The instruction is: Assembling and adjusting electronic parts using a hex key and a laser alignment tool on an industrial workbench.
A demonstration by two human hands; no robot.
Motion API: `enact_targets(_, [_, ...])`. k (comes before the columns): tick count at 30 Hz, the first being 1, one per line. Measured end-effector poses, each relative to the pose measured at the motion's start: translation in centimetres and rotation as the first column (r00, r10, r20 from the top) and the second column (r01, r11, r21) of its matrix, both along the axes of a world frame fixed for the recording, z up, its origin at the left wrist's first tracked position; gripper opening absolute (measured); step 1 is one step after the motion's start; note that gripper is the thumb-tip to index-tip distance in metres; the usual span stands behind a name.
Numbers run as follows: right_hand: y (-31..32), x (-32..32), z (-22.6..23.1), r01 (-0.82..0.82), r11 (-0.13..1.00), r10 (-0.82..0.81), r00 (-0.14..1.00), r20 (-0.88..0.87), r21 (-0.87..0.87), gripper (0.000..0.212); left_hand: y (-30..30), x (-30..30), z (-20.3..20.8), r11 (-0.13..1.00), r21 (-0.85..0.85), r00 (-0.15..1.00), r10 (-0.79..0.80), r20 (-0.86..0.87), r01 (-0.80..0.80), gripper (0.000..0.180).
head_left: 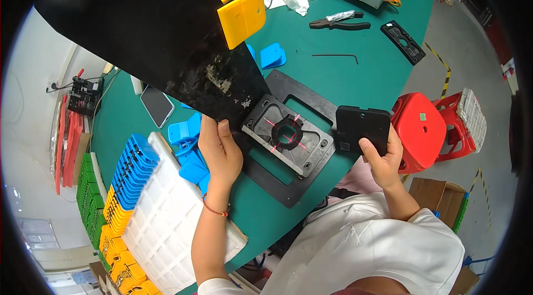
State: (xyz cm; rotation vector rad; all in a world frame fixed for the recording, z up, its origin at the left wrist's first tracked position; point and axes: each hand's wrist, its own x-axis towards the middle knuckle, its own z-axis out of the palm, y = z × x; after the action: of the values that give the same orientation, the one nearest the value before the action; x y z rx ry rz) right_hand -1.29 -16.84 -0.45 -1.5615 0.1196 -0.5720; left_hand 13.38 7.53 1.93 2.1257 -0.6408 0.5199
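Observation:
My right hand (383,163) grips a flat black rectangular plate (363,123), its thumb lying across the lower part. Beside the lower edge of a tall black machine column (166,45) is my left hand (221,150), fingers curled and tips partly hidden; what they hold, if anything, does not show. Between the hands sits a grey metal fixture (316,153) with a round central opening and red laser lines across it. It rests on a dark base frame (277,187) with cut-out slots.
Blue plastic parts (194,167) lie left of my left hand, near a phone (157,106) and a white tray (166,223) beside rows of coloured parts. Pliers (340,24), a hex key (336,56) and another black plate (402,43) lie farther back. Red stools (419,128) stand right.

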Motion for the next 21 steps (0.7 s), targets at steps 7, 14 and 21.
enact_targets(7, [-0.6, 1.0, 0.6, 0.023, 0.958, 0.012, 0.993, -0.120, 0.284, 0.026, 0.1, 1.4, -0.2, 0.992, -0.128, 0.999, 0.009, -0.047, -0.015, 0.025])
enact_targets(14, [0.3, 0.1, 0.2, -0.039, 0.971, 0.049, 0.998, -0.035, 0.235, 0.037, 2.2, 1.0, 2.8, 0.958, 0.266, 0.994, 0.107, 0.001, -0.103, 0.019])
enact_targets(21, [1.5, -2.4, -0.8, -0.581, 0.814, 0.581, 0.814, -0.002, -0.024, 0.037, 1.0, -6.8, 12.3, 0.964, 0.024, 0.793, -0.205, -0.573, 0.266, 0.044])
